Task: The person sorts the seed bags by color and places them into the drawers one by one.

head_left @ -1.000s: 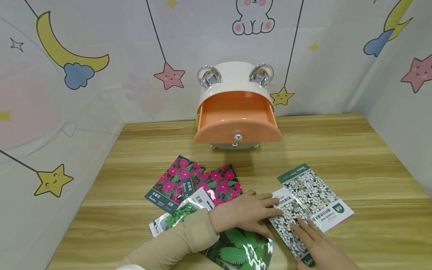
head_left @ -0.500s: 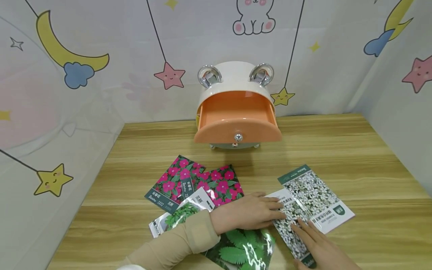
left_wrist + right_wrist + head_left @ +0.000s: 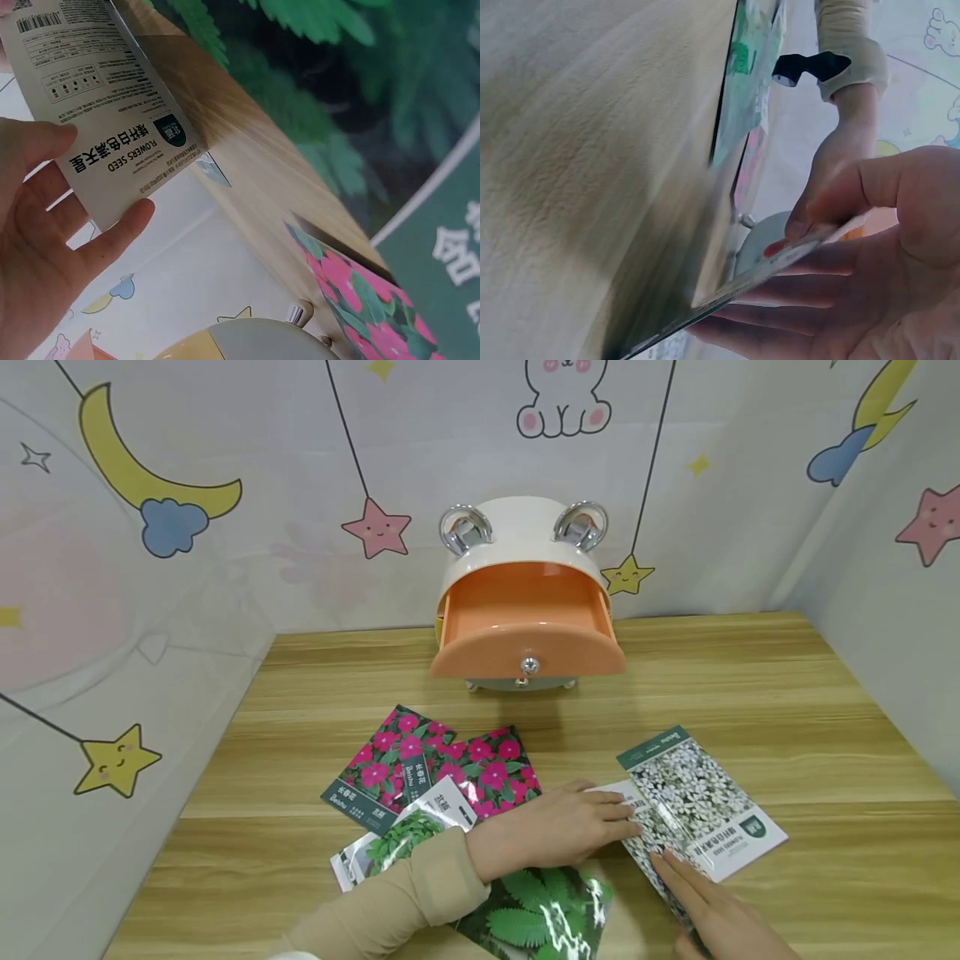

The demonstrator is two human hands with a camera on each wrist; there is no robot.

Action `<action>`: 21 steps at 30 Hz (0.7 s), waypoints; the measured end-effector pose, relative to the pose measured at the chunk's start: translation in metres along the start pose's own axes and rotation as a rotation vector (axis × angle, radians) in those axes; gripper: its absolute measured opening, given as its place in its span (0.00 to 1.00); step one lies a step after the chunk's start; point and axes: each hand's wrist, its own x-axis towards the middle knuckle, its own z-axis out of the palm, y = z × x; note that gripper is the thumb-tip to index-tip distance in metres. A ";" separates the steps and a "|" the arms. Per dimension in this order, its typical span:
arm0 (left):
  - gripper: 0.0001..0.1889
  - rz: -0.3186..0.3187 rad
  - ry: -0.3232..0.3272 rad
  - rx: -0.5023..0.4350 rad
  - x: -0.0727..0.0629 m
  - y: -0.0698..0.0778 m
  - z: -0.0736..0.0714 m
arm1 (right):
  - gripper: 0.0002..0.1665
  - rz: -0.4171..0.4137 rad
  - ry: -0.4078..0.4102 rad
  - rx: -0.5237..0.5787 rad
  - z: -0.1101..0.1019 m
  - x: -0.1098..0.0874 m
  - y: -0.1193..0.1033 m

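Both hands hold a white-flower seed packet (image 3: pixel 650 837) by its left edge. It is tilted, with its printed back (image 3: pixel 112 112) exposed in the left wrist view and its edge nearly end-on in the right wrist view. My left hand (image 3: pixel 558 827) pinches its far end, thumb on the back and other fingers on the flower side. My right hand (image 3: pixel 716 906) grips the near end likewise, thumb underneath. A second white-flower seed packet (image 3: pixel 697 789) lies on the table just right of it, partly overlapped.
Under and around my left forearm lie a fern-leaf packet (image 3: pixel 540 918), a green-plant packet (image 3: pixel 412 835) and two pink-flower packets (image 3: pixel 390 752) (image 3: pixel 495 768). Behind them stands a white cabinet (image 3: pixel 525 527) with its orange drawer (image 3: pixel 528 652) pulled out. Printed curtains surround the wooden table (image 3: pixel 787 693).
The held packet has tipped up at its left side, so its flower face looks narrower. My left hand has shifted slightly right with it, its thumb going out of sight underneath.
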 end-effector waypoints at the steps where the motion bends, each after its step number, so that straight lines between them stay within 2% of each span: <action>1: 0.21 0.000 0.013 0.000 0.000 0.000 -0.001 | 0.48 -0.009 0.020 -0.015 0.001 -0.001 0.000; 5: 0.19 -0.001 0.054 0.005 -0.001 0.000 -0.004 | 0.56 -0.024 0.072 -0.045 0.001 -0.003 -0.002; 9: 0.18 -0.012 0.093 0.020 -0.003 0.001 -0.008 | 0.60 -0.045 0.120 -0.059 -0.003 -0.005 -0.004; 11: 0.18 -0.023 0.134 0.042 -0.005 0.001 -0.010 | 0.63 -0.051 0.150 -0.062 -0.008 -0.005 -0.006; 15: 0.16 -0.057 0.248 0.075 -0.010 0.002 -0.013 | 0.78 -0.067 0.179 -0.008 -0.018 -0.007 -0.009; 18: 0.14 -0.077 0.326 0.084 -0.015 0.002 -0.016 | 0.78 -0.041 0.167 0.014 -0.028 -0.007 -0.012; 21: 0.14 -0.093 0.395 0.102 -0.018 0.003 -0.018 | 0.78 0.023 0.137 0.008 -0.039 -0.009 -0.018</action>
